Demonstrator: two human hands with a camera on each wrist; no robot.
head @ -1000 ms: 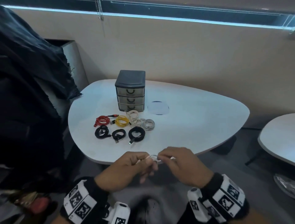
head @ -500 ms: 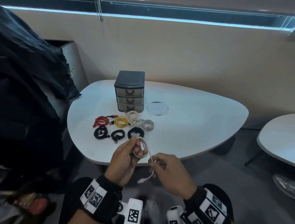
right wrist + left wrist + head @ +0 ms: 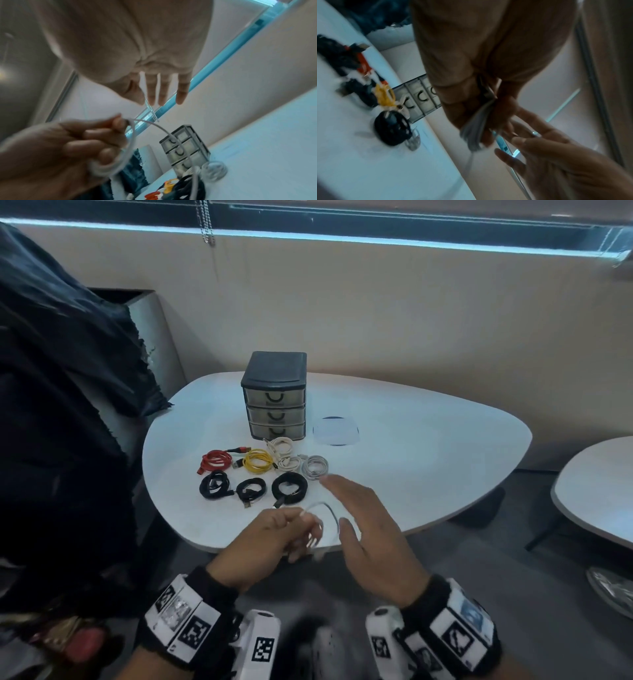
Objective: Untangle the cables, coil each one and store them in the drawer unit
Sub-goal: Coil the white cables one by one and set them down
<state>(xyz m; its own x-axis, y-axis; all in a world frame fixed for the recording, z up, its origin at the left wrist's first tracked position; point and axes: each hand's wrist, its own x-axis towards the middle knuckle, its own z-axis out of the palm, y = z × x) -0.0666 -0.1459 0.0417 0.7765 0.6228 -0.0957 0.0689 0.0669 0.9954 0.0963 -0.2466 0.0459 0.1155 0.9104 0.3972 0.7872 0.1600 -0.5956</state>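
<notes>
My left hand holds a thin white cable in loops just above the near edge of the white table; in the left wrist view the white cable is bunched between its fingers. My right hand hovers beside the loop with straight fingers, holding nothing. The dark three-drawer unit stands at the back, drawers shut. In front of it lie coiled cables: red, yellow, beige, grey and three black ones.
A pale round disc lies on the table right of the drawer unit. A chair draped in dark cloth stands close on the left. A second white table is at the right, with floor between them.
My right hand has let go of the cable's tail and risen, open, beside the loop. My left hand still holds the white loops, slightly lower.
</notes>
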